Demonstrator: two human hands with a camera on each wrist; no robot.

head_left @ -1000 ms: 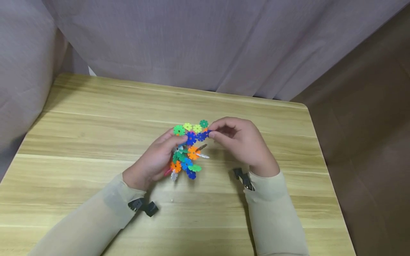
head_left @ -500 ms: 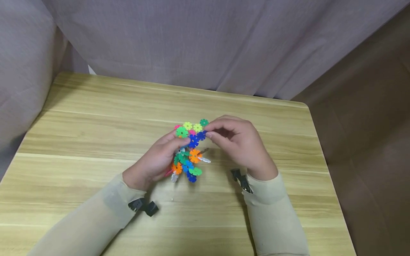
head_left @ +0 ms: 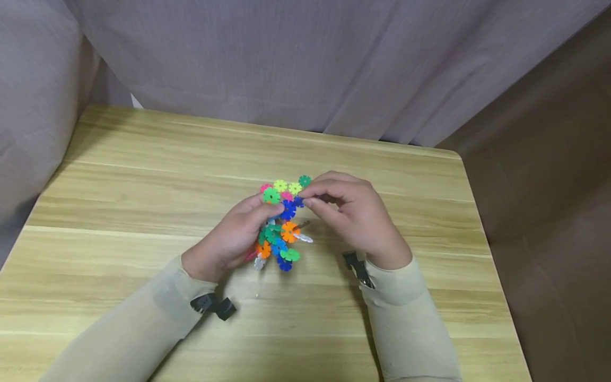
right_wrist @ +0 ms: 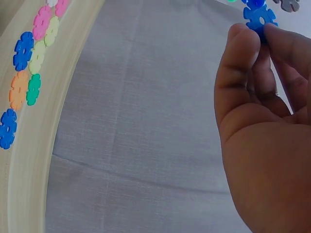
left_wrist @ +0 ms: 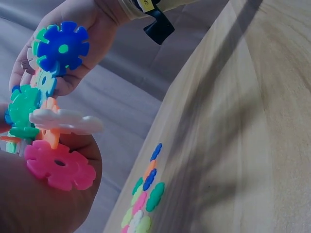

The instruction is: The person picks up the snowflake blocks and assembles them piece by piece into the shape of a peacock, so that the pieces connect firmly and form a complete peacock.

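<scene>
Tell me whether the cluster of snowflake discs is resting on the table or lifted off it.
Lifted: both hands hold the disc cluster above the table; the left wrist view shows it in mid-air.

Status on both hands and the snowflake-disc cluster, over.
Left hand grips disc cluster above table. Right hand pinches blue disc at cluster's top edge. Nothing in the way.

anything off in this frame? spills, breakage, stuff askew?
Nothing stands out. Both hands, left hand and right hand, hold the cluster of plastic discs above the table; the discs look whole, and no loose ones show in the head view.
</scene>
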